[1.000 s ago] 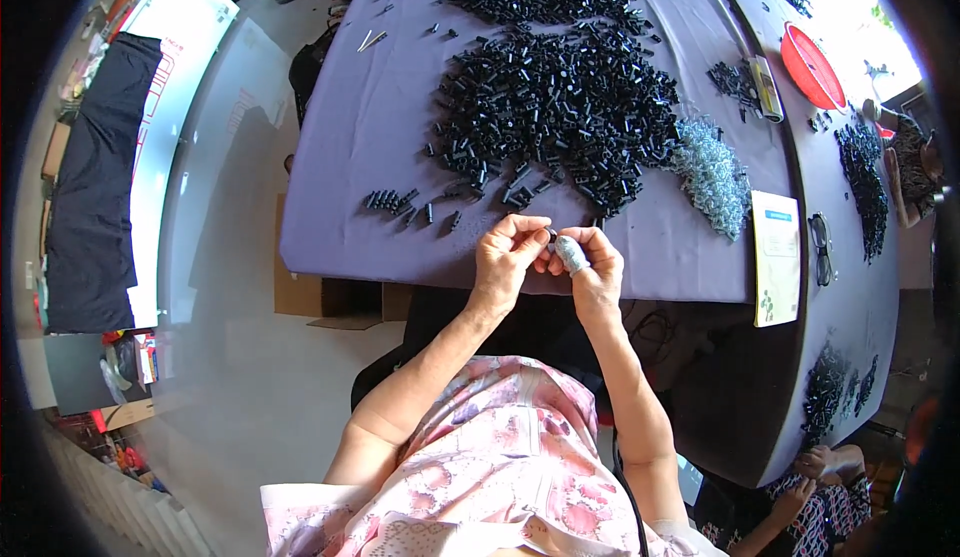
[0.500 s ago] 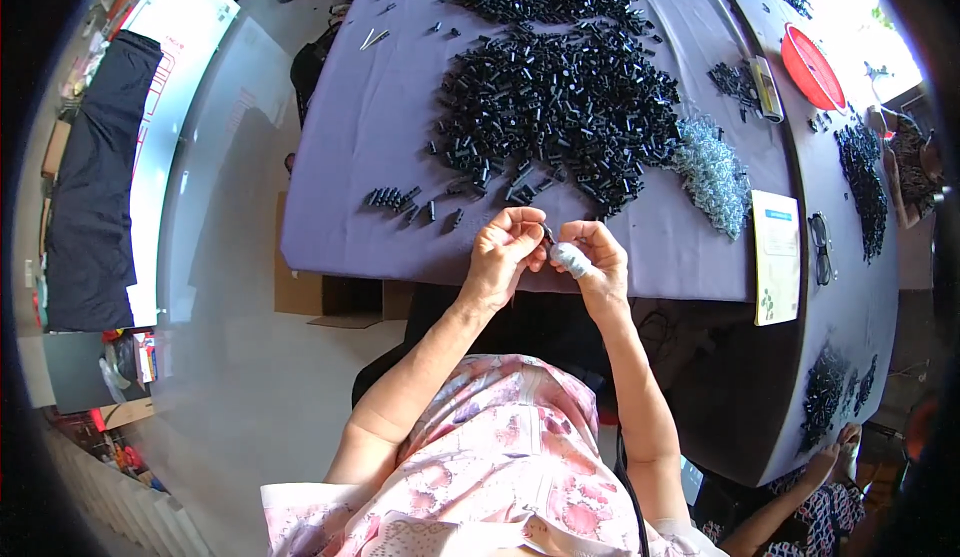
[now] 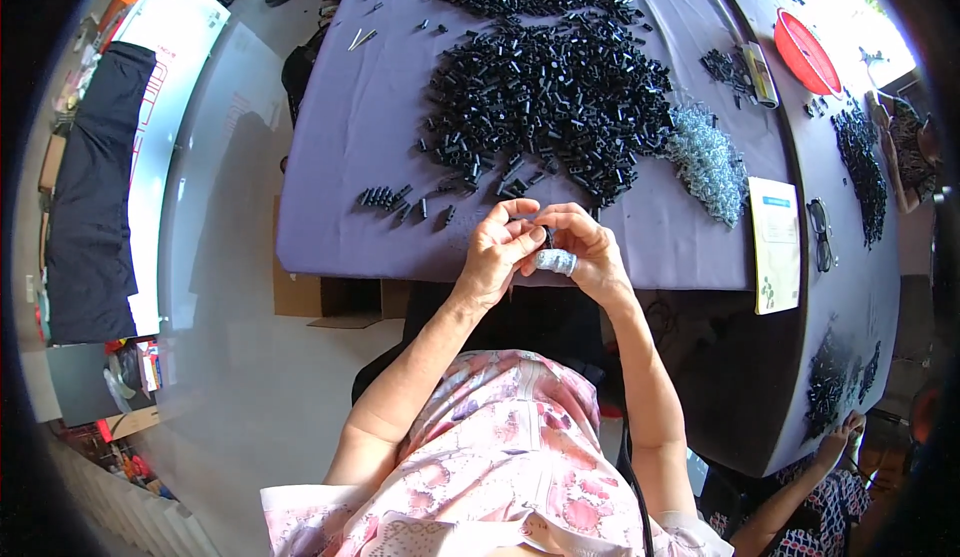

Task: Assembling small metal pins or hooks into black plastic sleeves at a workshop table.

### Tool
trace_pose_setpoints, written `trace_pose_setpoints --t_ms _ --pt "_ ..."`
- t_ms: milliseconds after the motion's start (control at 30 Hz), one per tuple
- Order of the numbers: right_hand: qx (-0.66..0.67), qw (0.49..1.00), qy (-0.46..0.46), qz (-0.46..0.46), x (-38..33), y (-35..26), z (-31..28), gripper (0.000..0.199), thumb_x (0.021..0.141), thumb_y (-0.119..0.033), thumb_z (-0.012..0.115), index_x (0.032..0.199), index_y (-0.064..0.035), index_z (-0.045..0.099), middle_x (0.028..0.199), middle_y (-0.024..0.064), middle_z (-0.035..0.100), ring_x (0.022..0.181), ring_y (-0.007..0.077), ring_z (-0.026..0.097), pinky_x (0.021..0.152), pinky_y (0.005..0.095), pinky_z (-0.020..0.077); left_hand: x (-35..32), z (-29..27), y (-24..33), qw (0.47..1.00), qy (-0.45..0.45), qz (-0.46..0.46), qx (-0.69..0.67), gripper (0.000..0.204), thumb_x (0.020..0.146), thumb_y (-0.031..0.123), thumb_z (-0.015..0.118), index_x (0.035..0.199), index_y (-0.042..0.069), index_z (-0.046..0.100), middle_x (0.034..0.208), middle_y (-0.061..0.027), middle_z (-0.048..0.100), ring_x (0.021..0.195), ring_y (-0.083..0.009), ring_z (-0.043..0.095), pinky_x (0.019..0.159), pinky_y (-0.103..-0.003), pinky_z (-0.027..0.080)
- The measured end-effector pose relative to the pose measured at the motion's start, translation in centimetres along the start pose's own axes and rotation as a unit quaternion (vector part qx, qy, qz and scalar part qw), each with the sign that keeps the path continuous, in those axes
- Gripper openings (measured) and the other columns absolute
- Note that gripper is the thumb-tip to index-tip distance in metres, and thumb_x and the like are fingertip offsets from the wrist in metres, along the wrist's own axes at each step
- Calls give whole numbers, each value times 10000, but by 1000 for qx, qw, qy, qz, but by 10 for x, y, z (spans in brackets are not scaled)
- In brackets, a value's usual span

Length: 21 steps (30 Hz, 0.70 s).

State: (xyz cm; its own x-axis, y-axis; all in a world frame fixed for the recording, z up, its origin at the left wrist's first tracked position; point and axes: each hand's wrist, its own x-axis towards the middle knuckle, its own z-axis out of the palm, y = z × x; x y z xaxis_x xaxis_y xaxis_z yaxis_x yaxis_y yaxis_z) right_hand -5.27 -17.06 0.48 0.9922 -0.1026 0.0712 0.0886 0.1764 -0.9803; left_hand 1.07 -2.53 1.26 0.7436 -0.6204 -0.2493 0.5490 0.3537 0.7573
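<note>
Fitting, by the look of it, one small black part (image 3: 546, 233) together, pinched between fingertips of left hand (image 3: 497, 254) and right hand (image 3: 590, 252), both pressed close at the table edge (image 3: 420, 262). Next probably calling for another piece from the black heap (image 3: 555, 92) or spring pile (image 3: 707, 160) just beyond.

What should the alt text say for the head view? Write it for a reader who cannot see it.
Seen from above, a person's left hand and right hand meet at the near edge of a purple table, pinching a small dark part between the fingertips. Beyond them lie a big heap of black parts and a pile of silvery springs.
</note>
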Motion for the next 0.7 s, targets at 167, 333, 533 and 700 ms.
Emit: trace_pose_setpoints --t_ms 167,333,533,700 --pt "29 998 -3 -47 0 -6 5 361 712 -13 763 1050 -40 638 1055 -8 544 764 43 466 671 191 424 -1 -1 0 998 -7 -38 -50 300 874 30 595 1158 54 502 834 -32 611 566 -52 492 460 -183 396" --pt "83 996 -13 -43 -3 -6 5 369 717 -8 758 1065 -36 637 1075 -12 551 811 52 481 729 196 436 -1 -4 -5 992 -36 -55 -111 294 878 27 593 1158 91 533 882 -59 644 590 -66 529 470 -180 398" --pt "138 990 -14 -2 -4 -3 4 378 723 -18 756 1079 -26 627 1005 -28 586 867 61 512 797 213 455 2 -7 -8 989 -60 -52 -122 303 865 50 622 1151 102 537 876 -76 655 608 -79 552 473 -179 396" --pt "161 987 16 -17 -6 -3 8 341 751 -2 728 1074 -12 618 949 8 604 849 76 569 766 227 490 4 -7 -13 986 -71 -57 -142 309 856 64 638 1143 107 535 868 -83 656 597 -80 541 476 -177 387"
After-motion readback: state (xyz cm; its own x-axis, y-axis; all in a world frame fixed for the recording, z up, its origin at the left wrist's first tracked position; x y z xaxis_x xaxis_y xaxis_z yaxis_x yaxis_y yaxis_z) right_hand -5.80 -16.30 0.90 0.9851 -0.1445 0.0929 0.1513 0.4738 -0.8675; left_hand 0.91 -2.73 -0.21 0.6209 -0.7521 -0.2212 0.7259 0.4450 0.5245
